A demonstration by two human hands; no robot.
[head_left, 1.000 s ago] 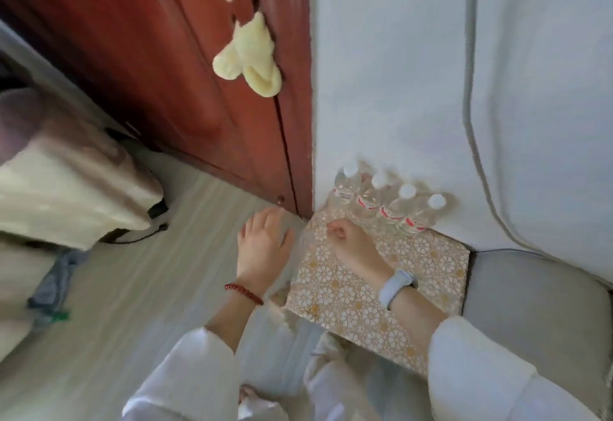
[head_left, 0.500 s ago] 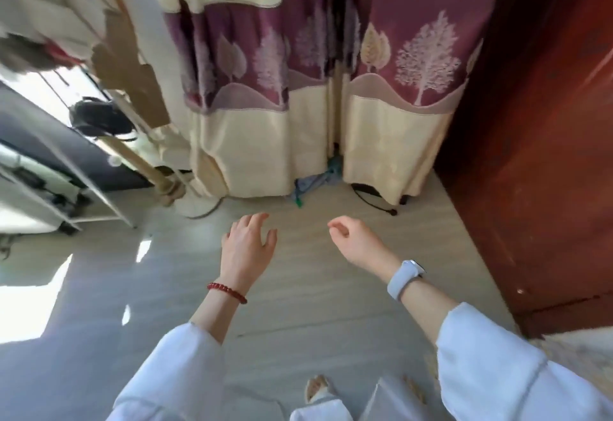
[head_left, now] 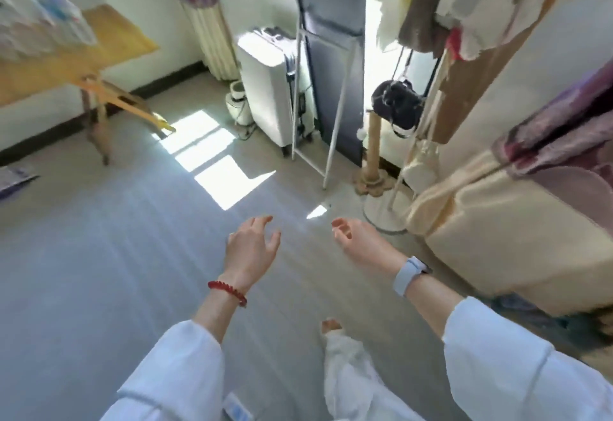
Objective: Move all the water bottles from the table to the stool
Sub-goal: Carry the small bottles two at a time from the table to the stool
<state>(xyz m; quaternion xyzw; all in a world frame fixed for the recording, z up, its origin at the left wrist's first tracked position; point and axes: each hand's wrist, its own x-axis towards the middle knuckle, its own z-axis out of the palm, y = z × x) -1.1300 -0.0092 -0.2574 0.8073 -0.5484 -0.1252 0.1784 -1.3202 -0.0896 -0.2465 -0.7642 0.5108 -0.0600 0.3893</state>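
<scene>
My left hand (head_left: pixel 252 248) hangs out in front of me over the floor (head_left: pixel 99 271), fingers spread loosely and a little bent, holding nothing; a red bead bracelet (head_left: pixel 229 292) sits on that wrist. My right hand (head_left: pixel 360 243) is out beside it, apart from the left, palm turned inward with the fingers gently curled and nothing in them; a pale blue watch (head_left: pixel 409 273) wraps that wrist. Both my sleeves are white, and one of my feet (head_left: pixel 331 325) shows below between my arms. The water bottles (head_left: pixel 43 22) stand far off at the upper left on the yellow wooden worktop (head_left: pixel 109 46), a blurred cluster of clear plastic with a bluish tint; any labels on them are too smeared for me to read. The worktop stands against the wall on slanted wooden legs. I cannot see the stool from here. Ahead of me sunlight falls in bright patches on the floor, and beyond them a white suitcase (head_left: pixel 268 89) stands upright next to a grey standing mirror (head_left: pixel 335 55) on a white frame. To the right a black bag (head_left: pixel 396 104) hangs on a rack draped with clothes, and a cream and purple curtain (head_left: pixel 514 215) fills the right edge. I can make out no writing or brand anywhere.
</scene>
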